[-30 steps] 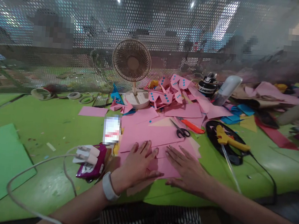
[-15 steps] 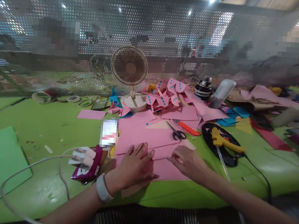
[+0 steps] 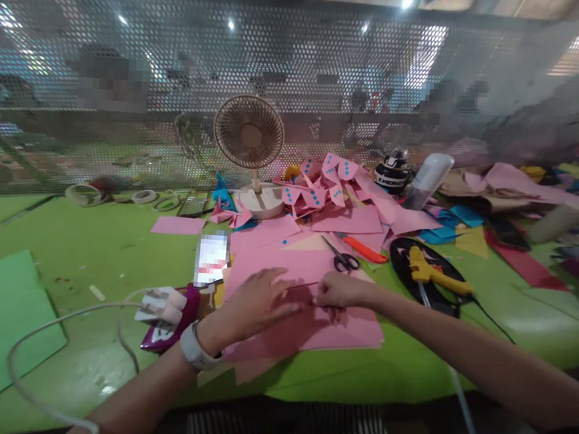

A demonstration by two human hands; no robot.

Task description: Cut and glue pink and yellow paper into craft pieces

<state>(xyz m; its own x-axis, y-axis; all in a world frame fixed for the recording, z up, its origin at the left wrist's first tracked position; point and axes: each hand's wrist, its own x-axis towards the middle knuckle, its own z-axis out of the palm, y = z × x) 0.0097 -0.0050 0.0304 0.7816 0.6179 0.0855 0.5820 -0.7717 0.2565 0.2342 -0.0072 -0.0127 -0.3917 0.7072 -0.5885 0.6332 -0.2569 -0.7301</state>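
Note:
Pink paper sheets [image 3: 350, 332] lie stacked on the green table in front of me. Over their left part, my left hand [image 3: 260, 301] is open, fingers stretched toward the right and a shadow beneath them. My right hand [image 3: 341, 291] is closed at the middle of the sheets, its fingers curled at the end of a thin dark edge in the pink paper. Its fingertips are partly hidden. Just beyond it rest black-handled scissors [image 3: 345, 261] and an orange-red cutter [image 3: 364, 248].
A yellow glue gun [image 3: 435, 275] lies on a black plate [image 3: 397, 279] at right. Folded pink pieces with blue dots [image 3: 305, 197] are heaped beside a small fan [image 3: 250, 133]. At left are a lit phone [image 3: 212, 258], a charger plug [image 3: 162, 304] with cable, and green paper [image 3: 5, 328].
My left hand has gone from lying flat on the pink paper to hovering with its fingers raised. My right hand has shifted slightly left and its fingers have curled more tightly.

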